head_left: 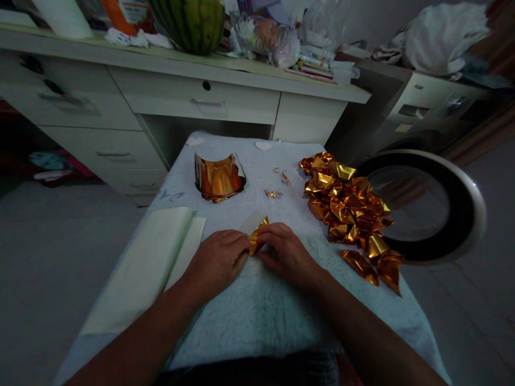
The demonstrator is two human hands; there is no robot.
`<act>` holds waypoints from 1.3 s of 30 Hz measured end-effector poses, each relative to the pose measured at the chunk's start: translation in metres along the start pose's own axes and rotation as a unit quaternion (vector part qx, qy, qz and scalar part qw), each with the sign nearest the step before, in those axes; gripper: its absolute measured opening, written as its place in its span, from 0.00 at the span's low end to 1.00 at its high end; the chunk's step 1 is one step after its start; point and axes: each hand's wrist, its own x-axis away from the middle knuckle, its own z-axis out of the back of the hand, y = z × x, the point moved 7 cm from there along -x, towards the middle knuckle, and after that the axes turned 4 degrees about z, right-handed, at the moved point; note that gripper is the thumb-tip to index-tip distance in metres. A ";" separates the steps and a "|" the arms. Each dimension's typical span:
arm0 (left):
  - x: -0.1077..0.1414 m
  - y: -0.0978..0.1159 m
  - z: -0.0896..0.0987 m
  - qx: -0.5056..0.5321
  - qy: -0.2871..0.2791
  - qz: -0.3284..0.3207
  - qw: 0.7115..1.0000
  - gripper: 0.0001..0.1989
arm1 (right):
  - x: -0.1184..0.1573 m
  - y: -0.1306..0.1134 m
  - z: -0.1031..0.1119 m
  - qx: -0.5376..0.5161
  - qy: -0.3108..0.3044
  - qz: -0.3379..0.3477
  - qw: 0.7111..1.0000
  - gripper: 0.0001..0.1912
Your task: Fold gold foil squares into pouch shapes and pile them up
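Note:
Between my two hands, over the middle of the cloth-covered table [241, 321], is a small piece of gold foil [257, 235]. My left hand [221, 257] pinches its left edge, fingers closed. The fingers of my right hand [284, 249] are closed on its right side. A pale translucent sheet [251, 221] shows just behind the foil. To the right lies a pile of folded gold foil pieces [350, 203]. Curved gold foil sheets [219, 179] stand at the back left. Pale paper sheets [148, 262] lie left of my left hand.
Small gold scraps [273, 194] lie beyond my hands. Behind the table stands a white desk [193, 96] holding a watermelon [189, 24] and plastic bags. A washing machine [418, 107] is at the right, its round door [462, 209] open beside the table.

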 end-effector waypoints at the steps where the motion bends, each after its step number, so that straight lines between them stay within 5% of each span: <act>1: 0.000 0.000 0.000 0.008 0.001 0.004 1.000 0.06 | 0.000 -0.001 0.000 -0.002 0.003 0.004 1.000 0.13; 10: -0.002 -0.005 0.000 0.072 -0.003 0.048 0.996 0.04 | -0.004 0.001 -0.007 0.039 0.000 -0.008 0.999 0.02; 39: 0.000 -0.019 0.003 0.073 0.017 0.148 0.986 0.06 | -0.017 0.011 -0.011 0.002 0.001 -0.175 0.985 0.05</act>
